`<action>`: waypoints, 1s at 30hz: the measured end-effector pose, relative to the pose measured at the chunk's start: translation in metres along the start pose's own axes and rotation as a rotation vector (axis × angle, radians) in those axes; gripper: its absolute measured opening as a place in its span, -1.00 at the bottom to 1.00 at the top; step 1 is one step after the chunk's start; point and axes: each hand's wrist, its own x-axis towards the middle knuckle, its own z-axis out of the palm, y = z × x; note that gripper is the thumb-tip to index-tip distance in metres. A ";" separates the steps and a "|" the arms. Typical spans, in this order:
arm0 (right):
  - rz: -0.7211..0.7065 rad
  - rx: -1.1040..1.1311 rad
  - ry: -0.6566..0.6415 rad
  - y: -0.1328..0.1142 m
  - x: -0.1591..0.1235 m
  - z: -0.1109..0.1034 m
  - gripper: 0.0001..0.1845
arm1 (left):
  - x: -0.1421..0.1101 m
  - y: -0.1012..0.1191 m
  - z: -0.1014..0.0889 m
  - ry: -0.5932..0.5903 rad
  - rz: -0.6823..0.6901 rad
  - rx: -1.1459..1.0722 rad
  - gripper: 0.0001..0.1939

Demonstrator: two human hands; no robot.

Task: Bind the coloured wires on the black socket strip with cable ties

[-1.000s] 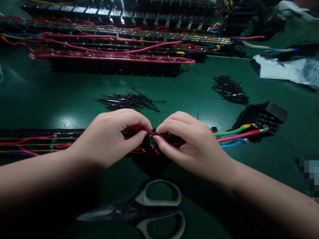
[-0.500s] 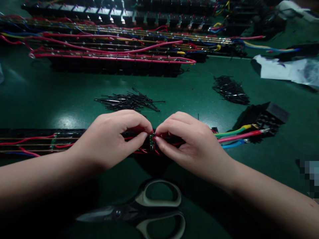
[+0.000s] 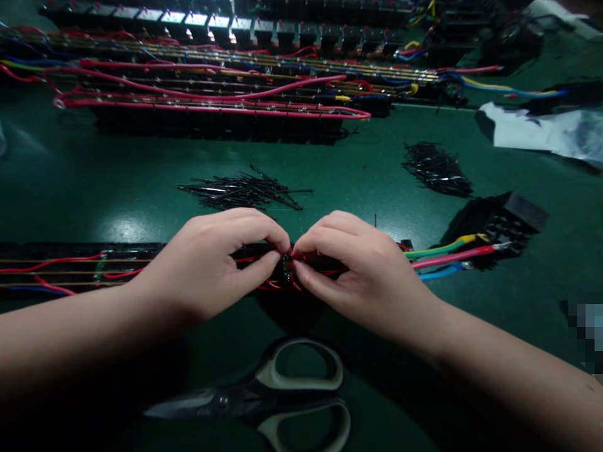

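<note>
A long black wired strip (image 3: 127, 255) lies across the table, with red wires and small green circuit boards along it. Over one green circuit board (image 3: 287, 271) my left hand (image 3: 221, 260) and my right hand (image 3: 358, 270) meet, thumbs and forefingers pinched almost tip to tip. What the fingertips hold is too small to make out. Thick cables, green-yellow, red (image 3: 455, 257) and blue, run from the strip's right end to a black connector block (image 3: 516, 220). Behind my hands sits a pile of black cable ties (image 3: 240, 190).
Scissors (image 3: 264, 395) with pale-rimmed handles lie in front, blades to the left. A second heap of cable ties (image 3: 436, 168) is at the right. More wired strips (image 3: 211, 94) stretch across the back, beside a crumpled white plastic bag (image 3: 532, 132).
My fingertips have shifted very slightly, the left ones a touch to the right. Nothing else has visibly moved.
</note>
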 end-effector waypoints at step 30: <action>-0.001 0.002 -0.005 -0.002 0.000 0.000 -0.87 | 0.000 0.001 -0.001 -0.026 -0.009 -0.047 -0.78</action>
